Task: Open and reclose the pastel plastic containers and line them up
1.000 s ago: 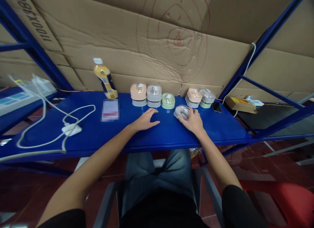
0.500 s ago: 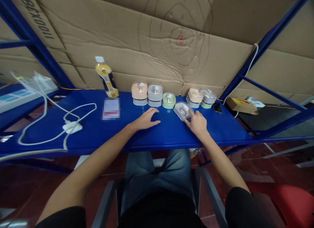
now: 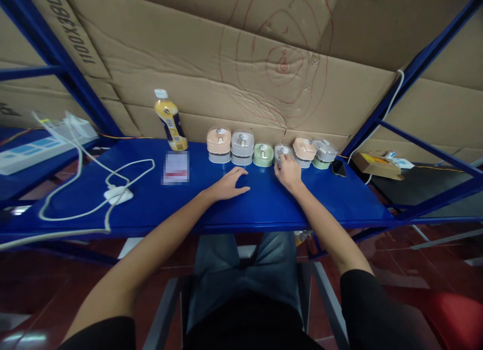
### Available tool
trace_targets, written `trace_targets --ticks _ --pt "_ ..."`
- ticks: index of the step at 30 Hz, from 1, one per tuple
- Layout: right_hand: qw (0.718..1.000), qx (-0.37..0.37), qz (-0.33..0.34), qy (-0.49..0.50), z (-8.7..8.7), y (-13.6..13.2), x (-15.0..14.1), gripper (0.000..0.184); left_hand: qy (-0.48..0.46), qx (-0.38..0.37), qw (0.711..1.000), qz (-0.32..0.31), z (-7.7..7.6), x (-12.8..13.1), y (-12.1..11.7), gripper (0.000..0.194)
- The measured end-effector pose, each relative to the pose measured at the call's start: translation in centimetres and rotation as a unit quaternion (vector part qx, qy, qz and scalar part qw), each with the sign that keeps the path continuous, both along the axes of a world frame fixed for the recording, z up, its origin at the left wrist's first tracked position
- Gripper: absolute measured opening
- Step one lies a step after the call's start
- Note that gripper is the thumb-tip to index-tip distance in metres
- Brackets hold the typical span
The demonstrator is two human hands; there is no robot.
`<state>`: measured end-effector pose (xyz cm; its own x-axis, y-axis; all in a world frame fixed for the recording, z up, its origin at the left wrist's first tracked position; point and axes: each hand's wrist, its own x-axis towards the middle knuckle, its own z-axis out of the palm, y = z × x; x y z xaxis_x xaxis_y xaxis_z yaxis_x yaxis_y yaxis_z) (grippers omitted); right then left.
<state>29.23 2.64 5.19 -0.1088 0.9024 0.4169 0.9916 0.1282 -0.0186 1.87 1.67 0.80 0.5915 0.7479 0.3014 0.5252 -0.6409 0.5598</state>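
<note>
My right hand (image 3: 290, 173) has its fingers curled over the front and top of a small grey lidded box (image 3: 281, 151), covering part of it. The box stands in the row, between a green lidded box (image 3: 263, 155) and a peach-topped stack (image 3: 304, 149). My left hand (image 3: 229, 183) rests on the blue table with thumb and fingers apart and nothing between them. Beyond it are another peach-topped stack (image 3: 219, 140) and a grey stack (image 3: 242, 145). At the row's right end, a grey box (image 3: 324, 150) sits on a green one.
A yellow drink bottle (image 3: 171, 123) stands at the back left, behind a blurred-out card (image 3: 175, 168). White cables and a white plug (image 3: 118, 194) lie on the left of the table (image 3: 260, 209). A phone (image 3: 338, 168) is at the right. Cardboard (image 3: 181, 78) walls the back.
My right hand has moved left and back with the grey box, which was tilted in front of the row and now stands in it. My left hand has hardly moved.
</note>
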Motion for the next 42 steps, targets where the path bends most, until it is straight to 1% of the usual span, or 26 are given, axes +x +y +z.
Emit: trace_targets --ticks 3,4,6,9,12,14,17,19,21,22,23,24,26,27,28,29,32,34,36,38,40,42 --pt "0.992 -0.002 0.122 -0.015 -0.8 0.5 -1.4 0.051 -0.005 0.005 1.000 0.001 0.0 0.0 0.0 0.054" --pt "0.989 -0.011 0.146 -0.018 -1.1 0.7 -1.8 0.057 -0.007 0.007 1.000 0.001 0.0 0.0 0.0 0.053" --pt "0.986 -0.031 0.162 -0.015 -1.7 1.1 -2.6 0.067 -0.009 0.009 1.000 0.000 0.1 0.0 -0.1 0.052" --pt "0.987 -0.033 0.158 -0.003 -2.0 0.7 -3.1 0.067 -0.009 0.012 1.000 -0.004 0.1 0.0 -0.1 0.052" --pt "0.989 0.004 0.146 0.021 -1.5 -0.7 -3.2 0.052 -0.012 0.008 1.000 0.004 0.0 0.0 -0.1 0.056" --pt "0.992 0.034 0.110 0.048 -1.1 -1.6 -3.2 0.047 -0.018 0.000 1.000 0.014 -0.1 0.0 -0.1 0.060" --pt "0.993 0.067 0.042 0.085 -0.6 -2.4 -3.5 0.054 -0.040 -0.004 0.999 0.032 -0.2 0.0 0.0 0.070" --pt "0.994 0.045 0.023 0.096 -0.5 -2.4 -3.6 0.062 -0.056 -0.002 0.998 0.041 -0.4 -0.1 0.1 0.079" --pt "0.994 -0.003 0.034 0.099 -0.4 -2.1 -3.4 0.067 -0.065 -0.004 0.997 0.048 -0.7 -0.2 0.3 0.091" --pt "0.993 -0.026 0.060 0.100 -0.4 -2.0 -3.2 0.066 -0.068 -0.006 0.996 0.050 -0.8 -0.2 0.4 0.098" --pt "0.988 -0.046 0.105 0.102 -0.3 -1.9 -2.9 0.066 -0.071 -0.008 0.996 0.052 -0.9 -0.3 0.5 0.104" --pt "0.979 -0.062 0.164 0.106 -0.2 -1.8 -2.6 0.067 -0.076 -0.010 0.996 0.052 -0.9 -0.4 0.5 0.109" --pt "0.944 -0.090 0.292 0.121 0.0 -1.9 -2.0 0.074 -0.088 -0.011 0.995 0.043 -0.9 -0.4 0.6 0.116" --pt "0.926 -0.099 0.340 0.130 0.1 -2.0 -1.9 0.080 -0.091 -0.012 0.995 0.035 -0.8 -0.4 0.5 0.118" --pt "0.913 -0.103 0.368 0.140 0.1 -2.2 -1.8 0.085 -0.090 -0.014 0.995 0.026 -0.6 -0.4 0.4 0.119" --pt "0.908 -0.101 0.379 0.147 0.1 -2.4 -1.9 0.089 -0.087 -0.015 0.996 0.017 -0.5 -0.4 0.3 0.120" --pt "0.909 -0.099 0.375 0.153 -0.2 -3.0 -2.6 0.097 -0.068 -0.019 0.997 0.003 -0.1 -0.2 0.0 0.115" --pt "0.909 -0.101 0.373 0.156 -0.3 -3.2 -3.1 0.094 -0.061 -0.022 0.998 0.005 0.1 -0.1 -0.2 0.113" --pt "0.905 -0.101 0.376 0.170 -0.3 -3.2 -3.1 0.086 -0.061 -0.019 0.998 0.008 0.2 0.0 -0.3 0.113" --pt "0.901 -0.097 0.374 0.197 -0.1 -2.9 -2.5 0.077 -0.063 -0.006 0.998 0.010 0.3 0.1 -0.5 0.113" --pt "0.902 -0.092 0.352 0.233 0.2 -2.4 -1.1 0.072 -0.055 0.011 0.998 0.011 0.4 0.1 -0.6 0.109" --pt "0.910 -0.083 0.310 0.263 0.4 -1.7 0.5 0.072 -0.035 0.023 0.999 0.003 0.5 0.0 -0.8 0.092"
